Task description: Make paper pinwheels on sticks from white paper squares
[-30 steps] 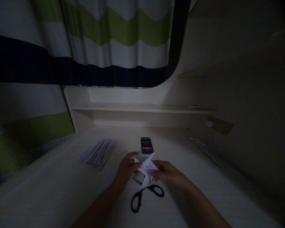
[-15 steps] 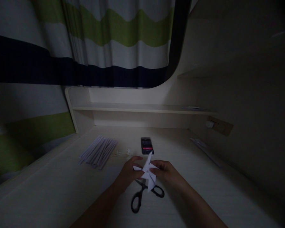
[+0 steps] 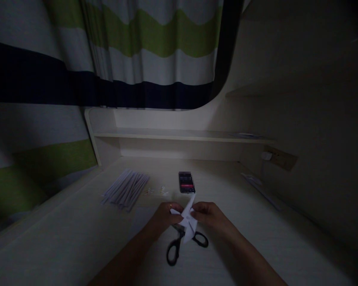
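Note:
A white folded paper shape (image 3: 187, 217) with pointed tips sits between both hands, just above the pale desk (image 3: 77, 238). My left hand (image 3: 164, 217) pinches its left side, a ring on one finger. My right hand (image 3: 210, 216) pinches its right side. Black-handled scissors (image 3: 183, 243) lie on the desk directly under the paper, handles toward me. The scene is dim.
A bundle of white paper strips (image 3: 125, 190) lies at the left, small white scraps (image 3: 156, 191) beside it. A phone (image 3: 186, 182) with a lit screen lies behind the hands. A shelf (image 3: 179, 135) runs along the back; a striped curtain (image 3: 131, 51) hangs above. A wall socket (image 3: 279, 157) is at right.
The hands have drawn closer together and the paper shape has turned and folded narrower, its points now up and down. The scissors stay put.

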A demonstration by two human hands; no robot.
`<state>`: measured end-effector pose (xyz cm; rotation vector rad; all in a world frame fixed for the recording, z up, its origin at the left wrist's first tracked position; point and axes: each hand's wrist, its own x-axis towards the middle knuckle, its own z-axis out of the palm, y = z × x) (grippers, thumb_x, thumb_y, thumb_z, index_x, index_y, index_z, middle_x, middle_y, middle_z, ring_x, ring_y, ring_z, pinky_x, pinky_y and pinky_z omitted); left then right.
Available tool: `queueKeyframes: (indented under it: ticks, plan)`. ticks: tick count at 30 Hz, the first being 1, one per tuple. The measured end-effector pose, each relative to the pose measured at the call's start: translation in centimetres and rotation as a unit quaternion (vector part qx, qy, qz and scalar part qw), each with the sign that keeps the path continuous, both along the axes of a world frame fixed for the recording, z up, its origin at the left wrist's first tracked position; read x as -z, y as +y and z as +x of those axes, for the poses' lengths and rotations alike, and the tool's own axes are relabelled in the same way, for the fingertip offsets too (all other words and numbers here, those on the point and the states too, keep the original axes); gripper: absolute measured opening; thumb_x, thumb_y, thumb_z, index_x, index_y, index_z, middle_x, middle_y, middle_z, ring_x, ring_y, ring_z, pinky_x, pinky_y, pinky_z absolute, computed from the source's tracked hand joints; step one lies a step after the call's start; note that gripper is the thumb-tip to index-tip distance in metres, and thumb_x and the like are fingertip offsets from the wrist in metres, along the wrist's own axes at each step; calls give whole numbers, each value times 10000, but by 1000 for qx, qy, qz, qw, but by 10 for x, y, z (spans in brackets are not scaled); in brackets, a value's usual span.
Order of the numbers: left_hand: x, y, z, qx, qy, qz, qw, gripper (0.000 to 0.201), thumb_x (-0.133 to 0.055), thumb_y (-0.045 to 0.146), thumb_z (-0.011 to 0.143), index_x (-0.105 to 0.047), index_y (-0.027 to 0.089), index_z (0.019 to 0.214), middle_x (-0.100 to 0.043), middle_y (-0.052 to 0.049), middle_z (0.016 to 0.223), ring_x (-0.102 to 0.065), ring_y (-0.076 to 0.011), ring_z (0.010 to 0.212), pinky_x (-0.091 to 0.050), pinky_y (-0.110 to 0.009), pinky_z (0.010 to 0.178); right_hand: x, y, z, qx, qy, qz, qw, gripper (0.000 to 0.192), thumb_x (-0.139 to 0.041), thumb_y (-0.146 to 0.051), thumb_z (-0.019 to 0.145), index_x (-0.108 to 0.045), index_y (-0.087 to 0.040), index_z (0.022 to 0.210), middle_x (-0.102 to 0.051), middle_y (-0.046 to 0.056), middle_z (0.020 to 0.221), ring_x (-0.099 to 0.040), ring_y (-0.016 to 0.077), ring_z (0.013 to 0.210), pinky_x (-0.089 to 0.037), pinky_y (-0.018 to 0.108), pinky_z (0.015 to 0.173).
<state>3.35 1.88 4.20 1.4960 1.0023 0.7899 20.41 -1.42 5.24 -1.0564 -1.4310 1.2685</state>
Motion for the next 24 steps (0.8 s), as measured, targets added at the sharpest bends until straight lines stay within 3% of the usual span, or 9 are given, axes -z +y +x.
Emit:
queueKeyframes:
  ticks: [7,11,13,15,16,17,20,24]
  plan:
    - [-4,-2,-2,19,2,-32,999,178,-612,137,514,-645,113,688,-623,-5,548,-579,-143,526,-438,-248,541,8,0,-6,-26,47,-18,998,166,-658,-287,602,-638,-134,664,-618,-2,589,-535,131,545,-375,248,560]
    - [-6,-2,-5,47,-48,-41,997,197,-614,161,558,-630,121,751,-645,-25,625,-602,-159,587,-464,-278,590,12,3,-5,8,52,-31,998,209,-682,-298,576,-656,-125,691,-643,20,615,-552,154,555,-385,263,565]
    - [-6,2,-7,57,-69,-5,996,218,-580,197,622,-615,133,827,-660,-42,738,-616,-167,684,-470,-279,637,11,4,-2,33,57,-41,997,235,-684,-310,578,-659,-115,707,-652,41,643,-564,169,576,-396,273,577]
    - [-5,9,-10,24,-10,73,997,229,-519,246,696,-606,145,881,-661,-52,827,-614,-166,756,-467,-264,659,9,5,1,57,62,-44,995,231,-687,-310,580,-656,-112,693,-649,46,633,-565,173,571,-398,274,572]
    - [-4,14,-13,-14,63,122,990,234,-483,268,728,-612,143,878,-662,-58,835,-615,-163,753,-465,-256,651,8,5,3,68,67,-42,995,221,-687,-307,581,-655,-114,684,-646,44,625,-563,171,567,-398,273,570]
    - [-3,19,-17,-85,161,181,966,243,-454,289,749,-619,155,865,-667,-45,788,-615,-151,709,-462,-249,639,7,5,4,77,74,-39,994,209,-684,-304,589,-655,-119,681,-647,43,626,-563,169,570,-398,271,574]
    - [-2,35,-35,-178,251,225,925,236,-435,274,765,-628,159,837,-648,-70,871,-584,-172,816,-421,-280,749,4,6,9,92,102,-37,990,181,-675,-295,606,-657,-134,688,-654,40,644,-572,170,592,-406,277,605]
    - [-5,55,-67,-264,369,222,863,241,-408,222,788,-618,127,859,-620,-119,898,-561,-215,865,-390,-334,785,8,10,14,117,123,-43,985,178,-684,-292,588,-657,-136,670,-648,31,614,-569,165,558,-414,282,589]
